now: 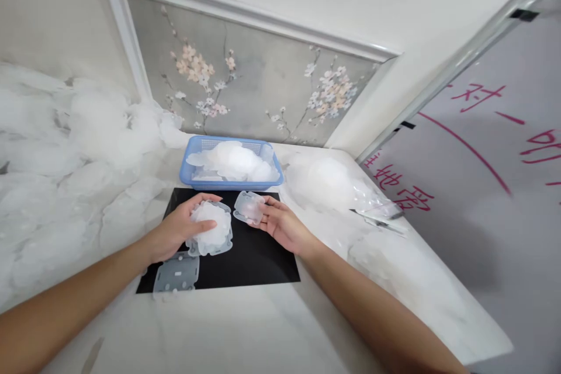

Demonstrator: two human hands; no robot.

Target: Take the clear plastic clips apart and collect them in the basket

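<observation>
My left hand is closed around a stack of translucent white plastic pieces, thumb across the top. In my right hand is a single flat translucent plastic piece with rounded, notched corners, pinched at its right side. The two hands are a short way apart over a black mat. Below my left hand, another flat translucent plastic piece with slots lies across the mat's front left corner.
A blue plastic basket with more white pieces stands behind the mat. Heaped translucent pieces cover the left side of the table. A clear plastic bag of white pieces lies to the right. A whiteboard with red writing leans at the right.
</observation>
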